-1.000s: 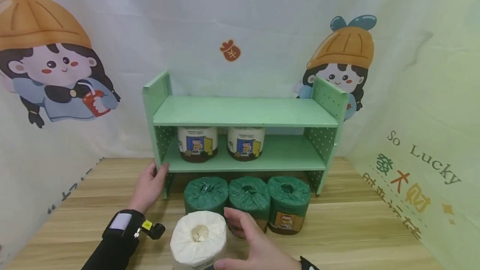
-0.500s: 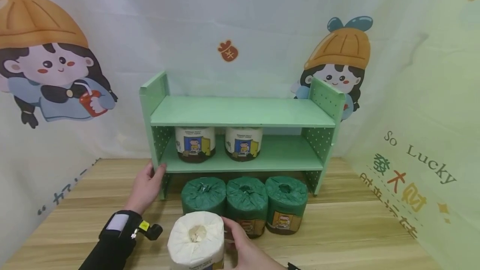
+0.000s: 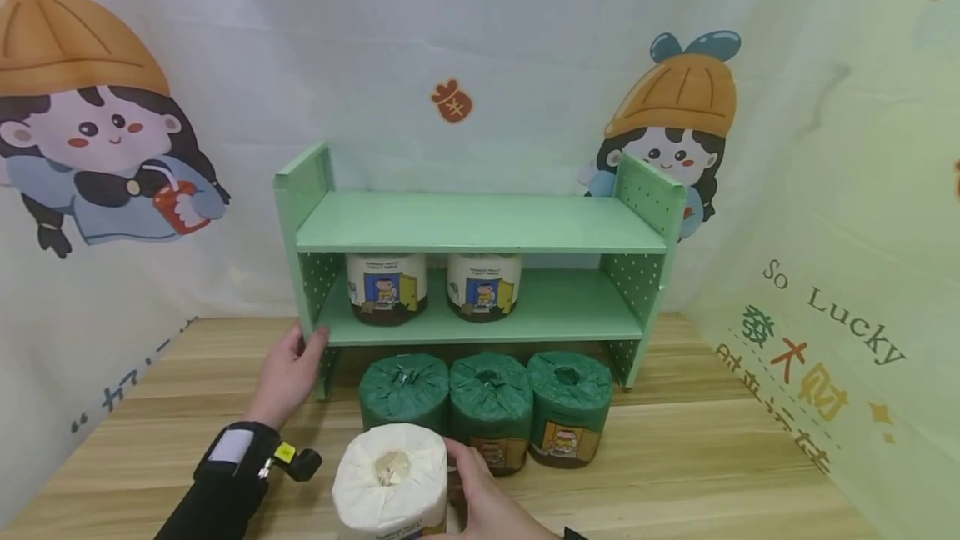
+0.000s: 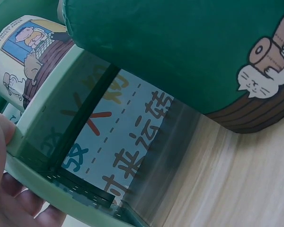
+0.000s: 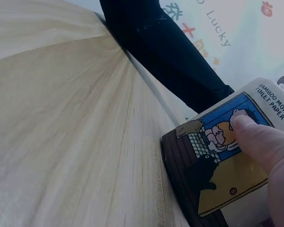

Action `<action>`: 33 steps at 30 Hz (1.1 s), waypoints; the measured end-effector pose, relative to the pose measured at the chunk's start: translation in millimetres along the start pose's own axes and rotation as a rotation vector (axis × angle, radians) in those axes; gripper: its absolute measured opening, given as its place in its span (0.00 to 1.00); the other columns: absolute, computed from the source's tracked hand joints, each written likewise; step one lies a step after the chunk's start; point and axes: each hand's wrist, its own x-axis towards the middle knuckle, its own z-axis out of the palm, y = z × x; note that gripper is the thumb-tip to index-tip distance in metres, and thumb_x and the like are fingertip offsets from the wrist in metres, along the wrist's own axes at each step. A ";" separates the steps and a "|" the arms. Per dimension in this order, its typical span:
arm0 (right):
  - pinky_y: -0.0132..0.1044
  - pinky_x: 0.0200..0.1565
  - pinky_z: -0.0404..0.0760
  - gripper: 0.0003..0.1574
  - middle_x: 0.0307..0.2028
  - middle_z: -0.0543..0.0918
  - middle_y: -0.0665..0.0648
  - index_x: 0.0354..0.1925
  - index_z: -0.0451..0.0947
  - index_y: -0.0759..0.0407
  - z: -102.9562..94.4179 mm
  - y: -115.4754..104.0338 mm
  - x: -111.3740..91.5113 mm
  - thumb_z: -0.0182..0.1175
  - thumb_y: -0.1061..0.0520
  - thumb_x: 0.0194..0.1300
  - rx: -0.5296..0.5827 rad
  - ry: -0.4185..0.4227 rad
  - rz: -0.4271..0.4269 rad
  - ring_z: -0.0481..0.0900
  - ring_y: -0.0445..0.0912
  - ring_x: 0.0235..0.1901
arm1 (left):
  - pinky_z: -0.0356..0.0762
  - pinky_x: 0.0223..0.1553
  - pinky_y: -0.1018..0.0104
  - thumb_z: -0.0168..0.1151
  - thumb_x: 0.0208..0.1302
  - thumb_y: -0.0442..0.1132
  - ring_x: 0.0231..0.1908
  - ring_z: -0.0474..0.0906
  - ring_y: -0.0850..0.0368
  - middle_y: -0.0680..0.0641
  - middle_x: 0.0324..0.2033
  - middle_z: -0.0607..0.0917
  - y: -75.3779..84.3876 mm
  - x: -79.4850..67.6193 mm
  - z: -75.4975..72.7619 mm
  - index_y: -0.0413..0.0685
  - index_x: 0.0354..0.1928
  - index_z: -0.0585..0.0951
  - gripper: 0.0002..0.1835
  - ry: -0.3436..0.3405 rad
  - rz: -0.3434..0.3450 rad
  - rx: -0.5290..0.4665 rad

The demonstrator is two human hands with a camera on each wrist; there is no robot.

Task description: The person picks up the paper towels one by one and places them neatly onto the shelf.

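Observation:
My left hand (image 3: 287, 375) grips the left side panel of a pale green two-tier shelf (image 3: 480, 223). In the left wrist view the thumb lies on one side of the panel's edge and the other fingers curl on the far side. A white-wrapped toilet paper roll (image 3: 390, 494) stands upright at the front of the table, its lower part cut off by the frame. Around its right side my right hand (image 3: 491, 500) holds it, the thumb pressing the printed label in the right wrist view. Two similar white rolls, a left one (image 3: 387, 288) and a right one (image 3: 483, 287), stand on the middle shelf.
Several green-wrapped toilet paper rolls (image 3: 489, 402) stand in a row on the wooden table (image 3: 697, 457), in front of the shelf's lower opening. The white roll partly hides the leftmost. A printed cloth (image 3: 525, 90) hangs behind and at both sides.
My right hand has closed in on the front white roll, from a wider spread to fingers against its side. The left hand stays on the shelf panel. The head view has shifted slightly.

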 end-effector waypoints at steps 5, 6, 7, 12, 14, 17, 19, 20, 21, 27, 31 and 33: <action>0.52 0.61 0.64 0.60 0.63 0.59 0.50 0.76 0.47 0.44 -4.6 0.5 -0.6 0.74 0.47 0.58 -0.040 -0.010 -0.039 0.55 0.45 0.62 | 0.71 0.53 0.35 0.43 0.80 0.53 0.57 0.70 0.38 0.32 0.59 0.74 -1.6 1.3 1.3 0.40 0.69 0.67 0.28 0.006 0.002 0.001; 0.49 0.60 0.65 0.60 0.62 0.59 0.49 0.76 0.47 0.44 -5.6 0.7 -1.2 0.75 0.47 0.57 -0.054 -0.013 -0.051 0.55 0.44 0.61 | 0.71 0.53 0.35 0.43 0.80 0.53 0.57 0.70 0.38 0.32 0.59 0.74 -1.7 1.3 1.3 0.39 0.69 0.67 0.28 0.008 0.004 0.001; 0.46 0.59 0.66 0.61 0.61 0.60 0.49 0.76 0.47 0.44 -6.5 0.8 -1.9 0.75 0.48 0.56 -0.067 -0.019 -0.064 0.56 0.44 0.60 | 0.71 0.53 0.35 0.43 0.80 0.53 0.57 0.69 0.38 0.32 0.59 0.74 -1.9 1.3 1.3 0.40 0.69 0.68 0.28 0.010 0.006 0.003; 0.40 0.57 0.67 0.57 0.57 0.61 0.46 0.74 0.53 0.43 -9.7 0.6 -5.7 0.75 0.47 0.56 -0.076 -0.047 -0.097 0.59 0.42 0.57 | 0.72 0.52 0.35 0.42 0.80 0.54 0.57 0.70 0.38 0.33 0.59 0.74 -1.7 1.0 0.6 0.40 0.69 0.68 0.28 0.007 0.008 0.008; 0.41 0.58 0.67 0.55 0.57 0.61 0.46 0.73 0.55 0.44 -10.7 0.3 -6.8 0.75 0.47 0.56 -0.068 -0.049 -0.099 0.59 0.42 0.57 | 0.72 0.51 0.35 0.42 0.80 0.54 0.56 0.70 0.39 0.33 0.59 0.75 -0.7 0.6 0.3 0.41 0.69 0.68 0.28 0.005 0.001 0.012; 0.41 0.58 0.66 0.51 0.56 0.61 0.47 0.70 0.58 0.45 -12.4 0.5 -7.4 0.76 0.49 0.55 -0.051 -0.051 -0.091 0.59 0.43 0.58 | 0.72 0.51 0.35 0.42 0.80 0.55 0.56 0.71 0.39 0.33 0.59 0.75 0.7 0.3 0.0 0.41 0.68 0.69 0.29 0.001 -0.008 0.013; 0.42 0.59 0.65 0.49 0.56 0.61 0.48 0.67 0.59 0.47 -13.1 0.4 -7.7 0.76 0.50 0.55 -0.029 -0.055 -0.069 0.59 0.43 0.59 | 0.72 0.51 0.35 0.42 0.80 0.55 0.56 0.71 0.39 0.33 0.59 0.75 1.1 0.1 -0.1 0.41 0.68 0.68 0.29 -0.001 -0.011 0.013; 0.43 0.60 0.65 0.48 0.56 0.62 0.49 0.66 0.60 0.47 -13.2 1.5 -7.8 0.76 0.51 0.55 -0.004 -0.059 -0.056 0.59 0.44 0.59 | 0.72 0.52 0.35 0.42 0.80 0.55 0.56 0.70 0.39 0.33 0.59 0.74 0.9 0.1 0.1 0.41 0.69 0.68 0.29 -0.002 -0.013 0.012; 0.44 0.60 0.64 0.47 0.57 0.62 0.49 0.65 0.60 0.48 -13.5 1.8 -8.2 0.76 0.51 0.55 0.028 -0.066 -0.045 0.60 0.44 0.59 | 0.72 0.52 0.35 0.42 0.80 0.55 0.56 0.70 0.39 0.33 0.59 0.74 0.8 0.1 0.2 0.41 0.69 0.68 0.29 -0.003 -0.013 0.011; 0.38 0.59 0.66 0.44 0.60 0.63 0.56 0.62 0.55 0.56 -15.4 13.7 -7.0 0.73 0.55 0.59 0.141 -0.125 -0.122 0.61 0.46 0.61 | 0.70 0.53 0.34 0.42 0.80 0.55 0.57 0.69 0.38 0.34 0.60 0.74 1.0 -0.4 0.2 0.42 0.70 0.67 0.29 -0.004 -0.016 0.006; 0.33 0.61 0.63 0.44 0.61 0.64 0.55 0.61 0.54 0.59 -14.8 9.1 -7.8 0.73 0.58 0.59 0.189 -0.137 -0.137 0.61 0.45 0.62 | 0.70 0.53 0.34 0.42 0.80 0.55 0.58 0.68 0.38 0.33 0.61 0.73 0.7 -0.1 -0.1 0.42 0.70 0.67 0.29 -0.009 -0.008 -0.003; 0.33 0.61 0.62 0.46 0.62 0.63 0.54 0.63 0.52 0.58 -14.9 8.0 -7.6 0.72 0.57 0.60 0.164 -0.145 -0.129 0.60 0.44 0.62 | 0.70 0.53 0.34 0.42 0.80 0.55 0.58 0.68 0.39 0.33 0.61 0.73 -0.2 0.2 0.0 0.42 0.70 0.67 0.29 -0.012 -0.003 -0.007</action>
